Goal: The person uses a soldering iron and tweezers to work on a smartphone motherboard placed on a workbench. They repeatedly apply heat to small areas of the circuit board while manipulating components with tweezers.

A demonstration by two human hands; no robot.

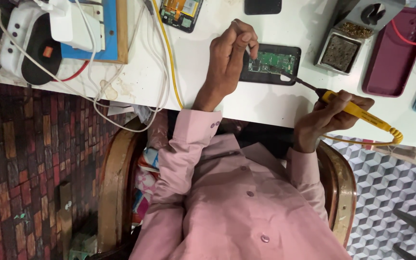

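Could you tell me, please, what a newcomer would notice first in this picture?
Probably the yellow-handled soldering iron in the right hand, its tip on the opened black phone with a green circuit board at the centre of the white table. The left hand rests on that phone's left end.

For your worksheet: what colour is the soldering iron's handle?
Yellow; the soldering iron's handle shows best in the head view.

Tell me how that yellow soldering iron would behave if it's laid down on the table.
The soldering iron looks slim and rigid, probably light, since the right hand holds it like a pen. Its round barrel may roll on the white table. The coiled yellow cord hanging over the edge could tug it sideways.
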